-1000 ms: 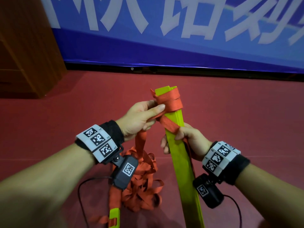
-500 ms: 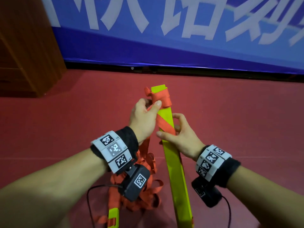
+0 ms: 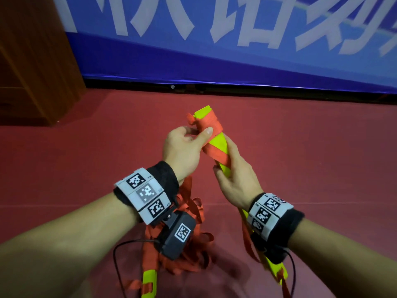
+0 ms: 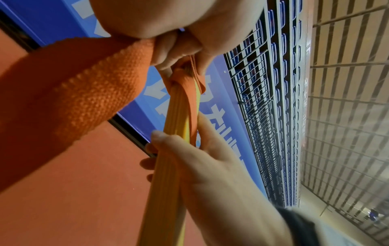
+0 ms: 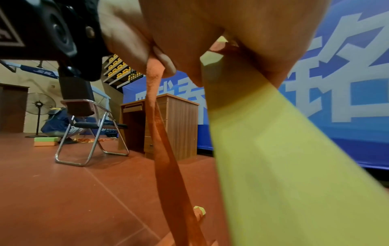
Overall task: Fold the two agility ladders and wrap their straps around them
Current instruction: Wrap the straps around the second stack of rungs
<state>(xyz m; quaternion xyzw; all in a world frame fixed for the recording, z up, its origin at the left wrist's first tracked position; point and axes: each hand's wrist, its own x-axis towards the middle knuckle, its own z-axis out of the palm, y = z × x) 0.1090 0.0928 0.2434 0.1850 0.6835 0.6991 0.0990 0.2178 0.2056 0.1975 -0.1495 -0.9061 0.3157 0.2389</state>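
Note:
A bundle of yellow-green ladder rungs [image 3: 219,145] stands tilted in front of me, its top end wound with orange strap [image 3: 209,123]. My left hand [image 3: 184,145] pinches the strap against the bundle's top, thumb on the wrap. Just below, my right hand [image 3: 233,175] grips the bundle, fingers curled round it. In the left wrist view the strap [image 4: 88,93] runs from my left fingers to the rungs [image 4: 168,166]; the right hand [image 4: 210,174] holds them lower down. A heap of loose orange strap [image 3: 193,250] lies on the floor with another yellow rung end [image 3: 149,282].
Red floor [image 3: 311,179] lies all round. A blue banner [image 3: 236,50] closes the far side, with a wooden cabinet [image 3: 32,61] at far left. The right wrist view shows a folding chair [image 5: 90,133], a wooden desk [image 5: 164,124], a fan and a crouching person.
The left hand has shifted from the strap's side onto the wrapped top. The right hand turned and regripped the bundle lower, and the bundle has tilted and come closer.

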